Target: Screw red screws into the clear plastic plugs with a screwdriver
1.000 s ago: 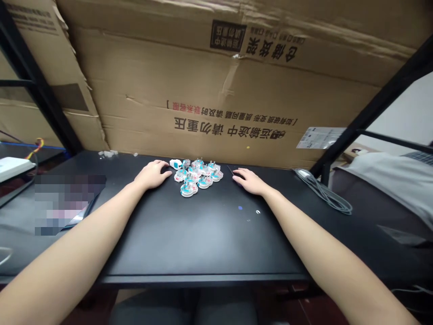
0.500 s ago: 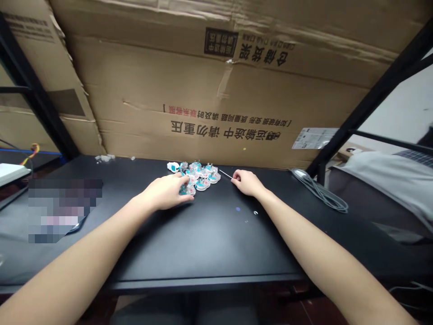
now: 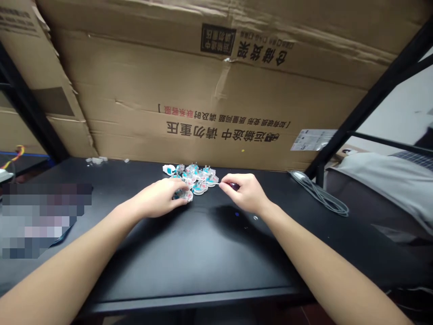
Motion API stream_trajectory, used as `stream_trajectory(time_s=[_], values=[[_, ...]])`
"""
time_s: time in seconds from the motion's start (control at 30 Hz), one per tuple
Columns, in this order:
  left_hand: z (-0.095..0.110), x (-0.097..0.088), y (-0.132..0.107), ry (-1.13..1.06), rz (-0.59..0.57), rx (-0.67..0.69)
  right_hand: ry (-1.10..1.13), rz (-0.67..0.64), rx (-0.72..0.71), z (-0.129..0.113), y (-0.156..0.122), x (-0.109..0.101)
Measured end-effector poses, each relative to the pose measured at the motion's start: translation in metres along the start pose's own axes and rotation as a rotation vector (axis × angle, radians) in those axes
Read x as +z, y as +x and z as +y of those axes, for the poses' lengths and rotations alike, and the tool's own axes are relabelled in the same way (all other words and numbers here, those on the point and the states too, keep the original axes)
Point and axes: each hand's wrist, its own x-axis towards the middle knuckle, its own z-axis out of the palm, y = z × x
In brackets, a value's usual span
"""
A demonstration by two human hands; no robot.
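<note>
Left hand [image 3: 158, 196] is closed and curled down over the near edge of the heap, its fingers around a clear plastic plug [image 3: 182, 194]. The fingers hide much of that plug, but it looks gripped and sits on or just above the bench.

Right hand [image 3: 245, 194] is closed in a pinch on a small screwdriver [image 3: 214, 183] with a thin, pale shaft and a dark red handle. The handle sits at the fingertips, and the shaft points left, its tip reaching in among the plugs at the right side of the heap.

The heap of clear plastic plugs [image 3: 198, 178] lies near the back of the black bench [image 3: 189, 275], between the two hands. The plugs have teal parts inside, metal pins, and touch or overlap one another. A white and teal plug part [image 3: 168, 169] lies at the heap's far left end.

A large cardboard box [image 3: 203, 90] with printed Chinese text stands along the back edge of the bench. Off to the right, well apart from the hands, a computer mouse [image 3: 297, 174] sits beside its coiled grey cable [image 3: 321, 201].
</note>
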Motion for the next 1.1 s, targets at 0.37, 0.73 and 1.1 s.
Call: stream_trajectory(time_s=[0.37, 0.73, 1.1], values=[[0.012, -0.017, 0.002, -0.502, 0.297, -0.065, -0.008, 0.142, -0.020, -0.004, -0.003, -0.006], [0.034, -0.014, -0.001, -1.179, 0.292, 0.108, 0.210, 0.459, -0.256, -0.035, -0.014, -0.012], [0.043, 0.001, -0.015, -1.340, 0.186, 0.122, 0.152, 0.463, -0.325, -0.043, -0.019, -0.010]])
